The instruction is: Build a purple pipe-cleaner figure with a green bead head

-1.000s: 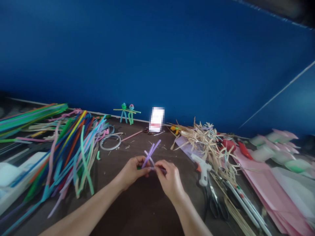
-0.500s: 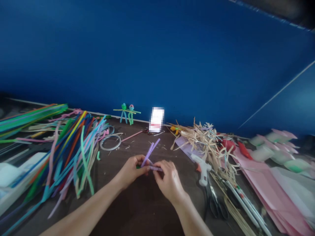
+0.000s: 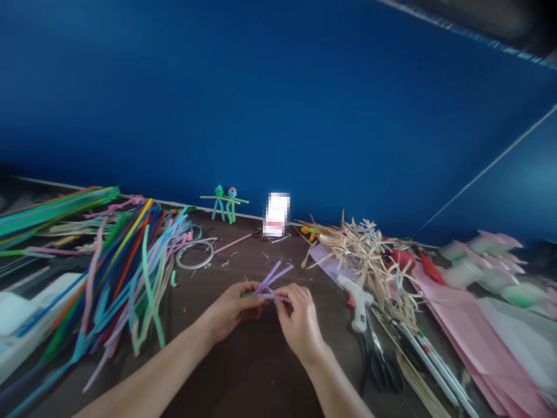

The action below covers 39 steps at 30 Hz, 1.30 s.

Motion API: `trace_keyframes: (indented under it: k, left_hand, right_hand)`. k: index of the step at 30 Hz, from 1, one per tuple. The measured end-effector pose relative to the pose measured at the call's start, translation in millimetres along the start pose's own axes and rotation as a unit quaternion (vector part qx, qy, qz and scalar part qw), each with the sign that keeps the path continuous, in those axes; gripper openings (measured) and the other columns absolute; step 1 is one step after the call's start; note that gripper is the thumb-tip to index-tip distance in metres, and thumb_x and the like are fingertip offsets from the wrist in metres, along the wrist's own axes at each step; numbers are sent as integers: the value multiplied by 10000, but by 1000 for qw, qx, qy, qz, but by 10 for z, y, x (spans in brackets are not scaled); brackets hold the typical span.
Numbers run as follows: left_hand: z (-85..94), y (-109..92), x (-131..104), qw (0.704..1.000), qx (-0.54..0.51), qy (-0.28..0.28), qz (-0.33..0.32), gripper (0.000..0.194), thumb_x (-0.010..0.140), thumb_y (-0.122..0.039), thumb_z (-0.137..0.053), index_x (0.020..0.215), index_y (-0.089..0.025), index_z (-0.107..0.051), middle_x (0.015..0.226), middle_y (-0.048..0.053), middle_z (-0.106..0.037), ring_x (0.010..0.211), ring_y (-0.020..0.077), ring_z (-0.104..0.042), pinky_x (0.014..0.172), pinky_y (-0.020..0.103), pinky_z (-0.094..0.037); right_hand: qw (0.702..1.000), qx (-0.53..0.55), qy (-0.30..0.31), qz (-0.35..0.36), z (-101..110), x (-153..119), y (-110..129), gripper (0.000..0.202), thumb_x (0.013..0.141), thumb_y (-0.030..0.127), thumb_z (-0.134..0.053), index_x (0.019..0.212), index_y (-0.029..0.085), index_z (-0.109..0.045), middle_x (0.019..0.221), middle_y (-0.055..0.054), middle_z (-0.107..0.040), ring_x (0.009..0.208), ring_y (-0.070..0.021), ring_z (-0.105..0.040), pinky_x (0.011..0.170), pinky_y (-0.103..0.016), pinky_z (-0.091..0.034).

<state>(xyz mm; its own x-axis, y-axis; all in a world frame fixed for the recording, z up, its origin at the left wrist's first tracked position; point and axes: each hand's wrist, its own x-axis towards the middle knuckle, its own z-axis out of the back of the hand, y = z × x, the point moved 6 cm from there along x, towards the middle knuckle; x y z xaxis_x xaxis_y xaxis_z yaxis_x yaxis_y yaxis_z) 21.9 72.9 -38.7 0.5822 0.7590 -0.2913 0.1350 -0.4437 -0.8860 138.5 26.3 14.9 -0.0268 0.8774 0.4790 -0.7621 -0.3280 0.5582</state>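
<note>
Purple pipe cleaners (image 3: 268,277) are held between both hands over the middle of the dark table. My left hand (image 3: 237,305) pinches them near the base, where two straight ends stick up and to the right. A bit of green shows at the left fingertips; its shape is mostly hidden. My right hand (image 3: 298,310) is closed with thumb and fingers on a purple length running across from the left hand. Two small pipe-cleaner figures (image 3: 225,203), green, blue and pink, stand at the back against the blue wall.
Many coloured pipe cleaners (image 3: 126,261) lie at the left, beside a silvery ring (image 3: 195,254). A blurred bright screen (image 3: 277,213) stands at the back. On the right are dried strips (image 3: 357,244), a glue gun (image 3: 359,302), black-handled scissors (image 3: 385,366) and pink sheets (image 3: 465,331).
The upright purple ends have swung to the right and spread apart into a V. Both hands stay close together, with the left wrist turned slightly.
</note>
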Motion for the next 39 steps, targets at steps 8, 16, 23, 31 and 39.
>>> trace_keyframes:
  k: [8, 16, 23, 31, 39]
  left_hand:
    - [58, -135, -10, 976, 179, -69, -99, 202, 620, -299, -658, 724, -132, -618, 615, -20, -563, 574, 105, -485, 595, 224, -381]
    - [26, -198, -31, 951, 269, -47, -146, 217, 675, -349, -604, 710, -135, -596, 618, -11, -581, 611, 132, -519, 580, 217, -383]
    - [16, 34, 14, 1000, 26, -12, 4, 233, 627, -298, -666, 728, -136, -532, 635, 1, -609, 560, 103, -559, 521, 200, -397]
    - [27, 72, 19, 997, -69, -2, 28, 203, 605, -240, -696, 700, -123, -559, 596, -11, -594, 492, 64, -509, 494, 177, -380]
    - [18, 78, 28, 995, -98, 20, 8, 192, 589, -222, -710, 673, -119, -571, 575, -17, -561, 483, 56, -459, 485, 174, -341]
  right_hand:
    - [996, -62, 45, 41, -52, -3, 66, 100, 797, 113, -457, 789, 177, -535, 730, -20, -564, 713, -159, -507, 706, -296, -322]
    - [997, 15, 79, -20, -96, -11, -92, 58, 758, 135, -524, 723, 179, -533, 704, -3, -588, 678, -148, -524, 660, -256, -360]
    - [994, 73, 85, 4, -53, 19, -29, 170, 770, 105, -474, 861, 192, -588, 780, -11, -605, 745, -141, -549, 698, -243, -393]
    - [994, -53, 68, 67, -19, 18, 110, 209, 716, 81, -505, 886, 192, -550, 821, -38, -565, 810, -190, -506, 758, -327, -347]
    - [991, -85, 43, 95, -2, 7, 169, 170, 720, 243, -582, 882, 193, -563, 797, -36, -548, 791, -189, -500, 740, -330, -339]
